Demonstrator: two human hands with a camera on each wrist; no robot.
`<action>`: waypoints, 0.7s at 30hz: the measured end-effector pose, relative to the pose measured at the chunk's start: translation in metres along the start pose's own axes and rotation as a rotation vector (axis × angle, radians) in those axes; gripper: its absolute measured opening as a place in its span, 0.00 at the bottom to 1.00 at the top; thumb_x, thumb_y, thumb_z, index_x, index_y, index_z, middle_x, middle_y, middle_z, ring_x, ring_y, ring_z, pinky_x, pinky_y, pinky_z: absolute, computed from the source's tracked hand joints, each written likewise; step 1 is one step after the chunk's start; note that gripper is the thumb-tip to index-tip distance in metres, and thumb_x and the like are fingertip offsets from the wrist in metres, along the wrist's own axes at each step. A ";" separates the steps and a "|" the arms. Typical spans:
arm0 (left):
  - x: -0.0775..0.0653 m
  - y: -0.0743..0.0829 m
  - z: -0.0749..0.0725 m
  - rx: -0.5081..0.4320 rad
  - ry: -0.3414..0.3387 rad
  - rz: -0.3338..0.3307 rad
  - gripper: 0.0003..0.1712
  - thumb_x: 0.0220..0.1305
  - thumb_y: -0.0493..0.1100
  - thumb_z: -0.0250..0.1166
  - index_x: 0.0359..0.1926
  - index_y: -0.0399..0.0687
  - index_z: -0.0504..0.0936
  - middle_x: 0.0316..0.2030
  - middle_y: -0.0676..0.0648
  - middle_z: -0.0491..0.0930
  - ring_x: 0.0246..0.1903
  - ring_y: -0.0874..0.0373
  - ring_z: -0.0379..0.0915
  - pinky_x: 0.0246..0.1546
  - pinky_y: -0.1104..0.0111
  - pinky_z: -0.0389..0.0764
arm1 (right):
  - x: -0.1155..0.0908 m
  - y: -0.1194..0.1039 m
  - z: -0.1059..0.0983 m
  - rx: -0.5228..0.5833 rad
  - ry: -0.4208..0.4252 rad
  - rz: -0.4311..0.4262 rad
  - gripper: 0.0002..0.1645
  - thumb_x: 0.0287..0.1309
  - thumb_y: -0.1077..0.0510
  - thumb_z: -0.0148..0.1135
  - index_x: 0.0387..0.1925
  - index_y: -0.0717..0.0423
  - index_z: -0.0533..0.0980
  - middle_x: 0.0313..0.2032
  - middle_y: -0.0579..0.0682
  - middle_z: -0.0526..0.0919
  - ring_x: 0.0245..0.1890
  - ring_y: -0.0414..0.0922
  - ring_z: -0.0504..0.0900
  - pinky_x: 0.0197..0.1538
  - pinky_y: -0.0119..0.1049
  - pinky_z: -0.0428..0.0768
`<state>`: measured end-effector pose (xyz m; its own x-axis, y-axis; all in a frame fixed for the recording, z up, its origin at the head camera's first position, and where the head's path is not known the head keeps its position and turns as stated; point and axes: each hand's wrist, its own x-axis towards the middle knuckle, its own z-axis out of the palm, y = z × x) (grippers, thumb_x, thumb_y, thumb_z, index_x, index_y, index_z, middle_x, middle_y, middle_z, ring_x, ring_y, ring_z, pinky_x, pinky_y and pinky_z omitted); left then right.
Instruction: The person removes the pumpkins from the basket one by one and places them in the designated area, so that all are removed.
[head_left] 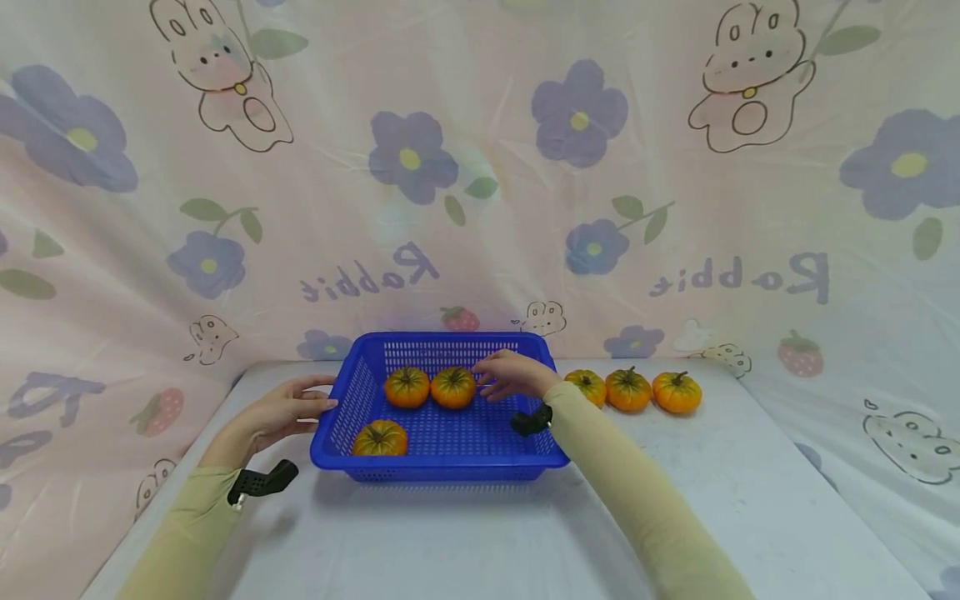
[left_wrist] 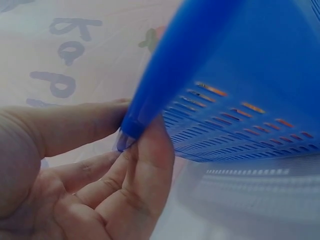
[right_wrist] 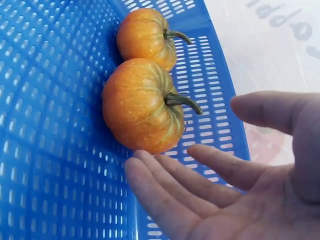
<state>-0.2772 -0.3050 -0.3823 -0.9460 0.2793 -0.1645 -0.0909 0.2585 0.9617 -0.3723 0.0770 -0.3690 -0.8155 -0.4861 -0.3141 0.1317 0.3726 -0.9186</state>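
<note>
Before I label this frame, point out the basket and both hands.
Basket [head_left: 442,462]: head view, front rim.
Left hand [head_left: 276,411]: head view, hand's middle.
Right hand [head_left: 517,372]: head view, hand's middle.

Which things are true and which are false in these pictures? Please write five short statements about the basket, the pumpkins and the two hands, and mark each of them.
1. Three pumpkins show inside the blue basket. True.
2. The left hand holds the basket by its rim. True.
3. The right hand grips a pumpkin. False: its fingers hold nothing and are near one of the pumpkins in the basket.
4. Every visible pumpkin lies in the basket. False: three more pumpkins are on the table, to the right of the basket.
5. The basket's walls have holes. True.
</note>
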 end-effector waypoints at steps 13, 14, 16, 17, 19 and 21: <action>0.002 -0.001 -0.001 -0.004 -0.012 0.009 0.38 0.68 0.43 0.61 0.70 0.35 0.52 0.45 0.41 0.78 0.44 0.49 0.78 0.47 0.57 0.78 | 0.010 0.001 0.002 -0.049 0.041 0.008 0.25 0.68 0.56 0.52 0.60 0.69 0.69 0.55 0.70 0.72 0.53 0.64 0.75 0.55 0.53 0.74; 0.002 0.000 -0.001 -0.004 -0.012 0.010 0.38 0.68 0.43 0.61 0.71 0.35 0.52 0.45 0.41 0.78 0.44 0.49 0.78 0.47 0.57 0.79 | 0.011 0.001 0.003 -0.066 0.044 0.004 0.25 0.68 0.56 0.52 0.59 0.70 0.69 0.54 0.69 0.73 0.53 0.63 0.75 0.55 0.52 0.75; 0.001 0.000 -0.001 -0.006 -0.011 0.008 0.38 0.68 0.43 0.61 0.71 0.35 0.52 0.45 0.41 0.79 0.43 0.49 0.78 0.47 0.57 0.79 | 0.012 0.001 0.006 -0.101 0.045 -0.002 0.24 0.68 0.56 0.52 0.57 0.70 0.71 0.53 0.67 0.74 0.53 0.63 0.75 0.54 0.52 0.75; 0.001 0.000 0.000 -0.008 -0.011 0.008 0.38 0.68 0.43 0.60 0.71 0.35 0.52 0.45 0.41 0.79 0.43 0.49 0.78 0.47 0.57 0.79 | 0.013 0.001 0.008 -0.118 0.047 0.000 0.24 0.68 0.56 0.52 0.57 0.70 0.71 0.53 0.66 0.74 0.53 0.63 0.75 0.54 0.52 0.75; 0.001 0.000 0.000 -0.012 -0.013 0.007 0.38 0.68 0.42 0.60 0.71 0.35 0.51 0.45 0.41 0.79 0.43 0.49 0.78 0.47 0.57 0.79 | 0.012 0.001 0.011 -0.143 0.048 -0.005 0.23 0.67 0.56 0.52 0.56 0.71 0.71 0.52 0.65 0.75 0.53 0.63 0.75 0.55 0.52 0.75; 0.001 0.000 0.000 -0.012 -0.015 0.007 0.38 0.68 0.42 0.60 0.71 0.35 0.51 0.45 0.41 0.79 0.43 0.49 0.78 0.47 0.57 0.79 | 0.011 0.000 0.014 -0.152 0.050 -0.002 0.24 0.67 0.57 0.52 0.57 0.71 0.70 0.54 0.65 0.74 0.54 0.64 0.75 0.55 0.53 0.74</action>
<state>-0.2779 -0.3049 -0.3828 -0.9419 0.2946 -0.1612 -0.0885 0.2453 0.9654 -0.3740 0.0606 -0.3760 -0.8431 -0.4485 -0.2969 0.0468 0.4887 -0.8712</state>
